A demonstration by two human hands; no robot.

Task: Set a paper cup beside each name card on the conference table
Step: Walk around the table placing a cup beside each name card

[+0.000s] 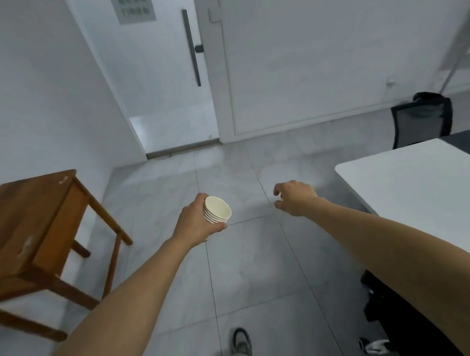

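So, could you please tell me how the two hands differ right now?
The left hand is wrapped around a stack of paper cups; the right hand holds nothing. The left's fingers are closed on the stack, the right's loosely curled and open. The right is nearer the white table. Both are bare and stretched forward over the floor.

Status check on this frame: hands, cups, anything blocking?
Left hand gripping stack of paper cups. Right hand empty, fingers curled loosely. White table at right, no name cards visible. Floor path unobstructed.
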